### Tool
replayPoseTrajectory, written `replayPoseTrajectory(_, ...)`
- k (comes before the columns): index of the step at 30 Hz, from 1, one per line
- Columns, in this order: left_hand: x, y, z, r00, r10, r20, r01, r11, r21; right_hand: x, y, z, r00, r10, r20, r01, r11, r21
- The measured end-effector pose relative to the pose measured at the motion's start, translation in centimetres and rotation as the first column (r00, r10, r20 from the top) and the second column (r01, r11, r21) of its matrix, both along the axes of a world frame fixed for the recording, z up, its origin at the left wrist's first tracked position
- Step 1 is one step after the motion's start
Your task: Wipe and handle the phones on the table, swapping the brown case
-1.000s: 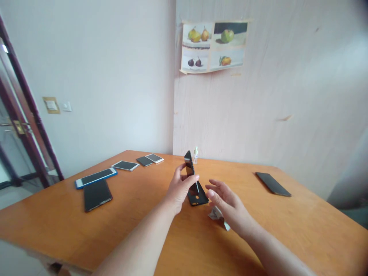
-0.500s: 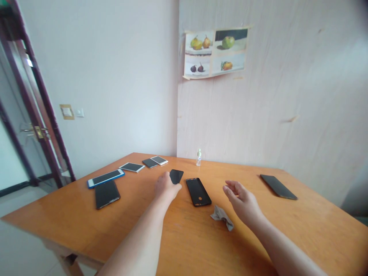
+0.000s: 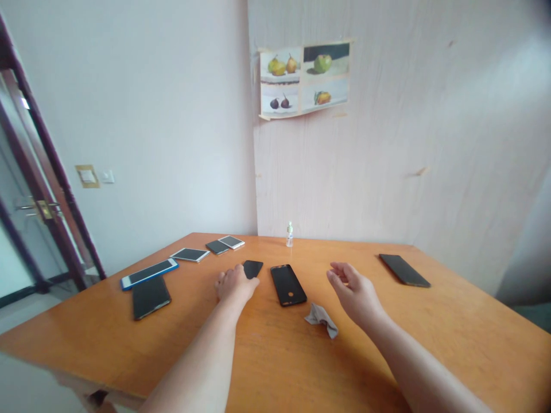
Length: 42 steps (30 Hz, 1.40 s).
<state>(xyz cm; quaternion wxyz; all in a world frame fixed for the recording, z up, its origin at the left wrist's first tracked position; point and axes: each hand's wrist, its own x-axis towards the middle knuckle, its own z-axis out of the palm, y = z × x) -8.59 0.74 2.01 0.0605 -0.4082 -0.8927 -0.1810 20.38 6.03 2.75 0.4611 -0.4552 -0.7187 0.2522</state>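
My left hand (image 3: 236,284) is closed around the near end of a black phone (image 3: 253,268), with the thumb at its right side. The hand hides part of the phone, which is low over or on the wooden table (image 3: 267,367). Right of it lies an empty black phone case (image 3: 288,285), its inside facing up and a round hole at its near end. My right hand (image 3: 355,292) hovers over the table right of the case, its fingers loosely curled and apart, holding nothing. A crumpled grey cloth (image 3: 321,320) lies between the case and my right forearm.
On the left lie a black phone (image 3: 150,298), a blue-edged white phone (image 3: 150,274), a white phone (image 3: 190,254), a dark phone (image 3: 217,247) and another white one (image 3: 232,242). A small spray bottle (image 3: 290,236) stands at the back. A dark flat device (image 3: 404,270) lies right.
My left hand and the black phone have come lower, and the phone looks flatter. The view has turned slightly right. My right hand stays raised beside the case.
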Motion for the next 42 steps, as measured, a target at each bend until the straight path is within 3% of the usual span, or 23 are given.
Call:
replayPoseTrajectory(4,0.7,-0.2,0.2,0.999,-0.022,-0.046,0.023,1.000,0.012,0.1,-0.3,0.6,0.998,-0.007,0.062,0.008,1.000,-0.007)
replayPoseTrajectory(7,1.8,-0.3,0.4,0.980,-0.138,-0.142,0.152,0.984,0.091,0.1,-0.8,1.1,0.978,0.030,0.208,-0.026,0.999,-0.023)
replayPoseTrajectory(11,3.8,-0.3,0.0,0.910,-0.399,-0.112,0.412,0.902,0.131,-0.2,-1.6,1.2,0.901,0.132,0.413,-0.112,0.991,-0.073)
replayPoseTrajectory(14,5.1,-0.2,-0.5,0.863,-0.504,-0.025,0.504,0.856,0.117,-0.4,-2.2,1.1,0.836,0.180,0.518,-0.132,0.983,-0.127)
replayPoseTrajectory(17,5.7,0.0,-0.8,0.810,-0.586,-0.039,0.587,0.807,0.072,-0.5,-2.7,0.9,0.801,0.217,0.558,-0.136,0.974,-0.183)
replayPoseTrajectory(20,5.7,0.3,-0.9,0.787,-0.616,-0.036,0.617,0.786,0.036,-0.6,-2.9,0.8,0.778,0.255,0.574,-0.148,0.963,-0.226)
replayPoseTrajectory(24,5.3,0.4,-1.0,0.779,-0.627,0.010,0.626,0.778,0.058,-0.3,-2.6,1.0,0.769,0.246,0.591,-0.174,0.969,-0.176)
replayPoseTrajectory(30,6.5,0.0,-1.2,0.633,-0.752,0.185,0.736,0.658,0.157,0.6,-0.9,1.4,0.868,0.052,0.494,-0.059,0.998,-0.001)
replayPoseTrajectory(34,7.9,-0.9,-0.5,0.595,-0.762,0.256,0.739,0.644,0.198,0.8,0.0,0.8,0.912,0.037,0.407,-0.059,0.997,0.042)
replayPoseTrajectory(39,7.9,-2.7,1.3,0.634,-0.723,0.273,0.748,0.664,0.022,0.9,0.6,0.2,0.938,0.059,0.342,-0.061,0.998,-0.006)
replayPoseTrajectory(42,7.5,-3.5,2.0,0.633,-0.719,0.287,0.766,0.636,-0.094,0.9,0.9,-0.3,0.944,0.043,0.326,-0.029,0.999,-0.046)
